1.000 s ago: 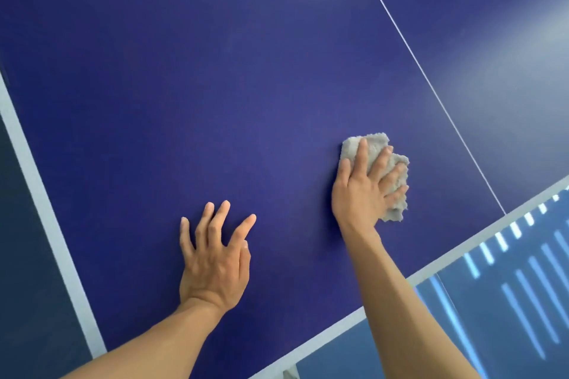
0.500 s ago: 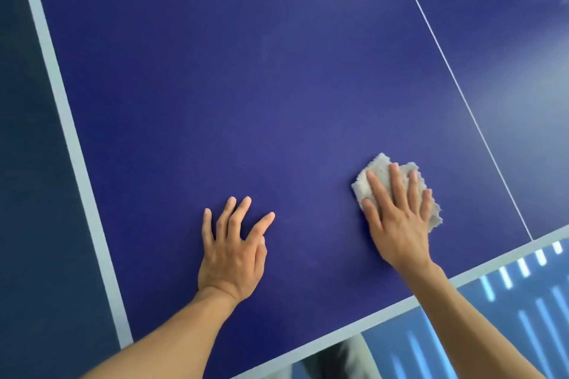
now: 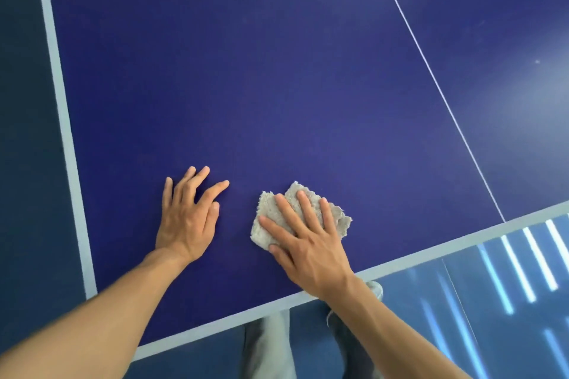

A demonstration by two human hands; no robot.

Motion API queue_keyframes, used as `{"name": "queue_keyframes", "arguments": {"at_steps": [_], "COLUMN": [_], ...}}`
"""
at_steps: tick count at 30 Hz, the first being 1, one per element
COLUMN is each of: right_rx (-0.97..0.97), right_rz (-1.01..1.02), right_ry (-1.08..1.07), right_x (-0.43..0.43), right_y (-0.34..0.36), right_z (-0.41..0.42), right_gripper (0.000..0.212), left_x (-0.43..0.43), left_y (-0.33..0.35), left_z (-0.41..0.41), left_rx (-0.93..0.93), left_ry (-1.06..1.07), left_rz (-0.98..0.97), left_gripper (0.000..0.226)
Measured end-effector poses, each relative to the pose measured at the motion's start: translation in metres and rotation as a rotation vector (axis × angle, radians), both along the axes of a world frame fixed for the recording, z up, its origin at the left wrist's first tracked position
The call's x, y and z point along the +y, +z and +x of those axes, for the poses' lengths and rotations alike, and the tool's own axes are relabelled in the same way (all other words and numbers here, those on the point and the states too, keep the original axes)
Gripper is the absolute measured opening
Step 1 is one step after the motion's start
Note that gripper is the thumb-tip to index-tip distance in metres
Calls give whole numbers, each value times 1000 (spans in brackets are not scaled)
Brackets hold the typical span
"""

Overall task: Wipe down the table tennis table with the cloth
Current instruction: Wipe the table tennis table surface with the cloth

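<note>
Both hands lie flat: the right hand (image 3: 308,244) presses straight, slightly spread fingers onto a folded, fluffy beige cloth (image 3: 268,208), and the left hand (image 3: 184,223) rests just beside it with fingers fanned. Cloth and hands sit on the dark blue, white-bordered bench (image 3: 261,71) near its front edge, left of a thin white centre line (image 3: 430,75).

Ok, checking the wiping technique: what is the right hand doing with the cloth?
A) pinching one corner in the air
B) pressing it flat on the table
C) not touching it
B: the right hand lies with straight fingers spread over the cloth, which sits flat on the table.
</note>
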State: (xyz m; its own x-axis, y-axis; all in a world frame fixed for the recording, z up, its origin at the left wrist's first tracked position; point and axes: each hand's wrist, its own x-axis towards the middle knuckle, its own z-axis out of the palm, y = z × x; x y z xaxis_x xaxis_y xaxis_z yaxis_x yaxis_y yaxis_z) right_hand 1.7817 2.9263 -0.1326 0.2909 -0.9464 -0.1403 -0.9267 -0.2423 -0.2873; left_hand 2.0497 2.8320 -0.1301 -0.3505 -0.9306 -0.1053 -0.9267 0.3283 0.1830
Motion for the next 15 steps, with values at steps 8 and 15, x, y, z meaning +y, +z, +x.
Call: {"name": "queue_keyframes", "arguments": {"at_steps": [8, 15], "right_rx": [81, 37], "right_rz": [134, 50], "right_ry": [-530, -284], "right_x": [-12, -84], "right_y": [14, 10], "right_z": [-124, 8], "right_gripper": [57, 54], "left_x": [123, 163], "left_y": [8, 3], "left_z": [-37, -52], "left_rx": [-33, 19], "left_ry": [717, 822], "left_rz": [-117, -53], "left_gripper": [50, 53]}}
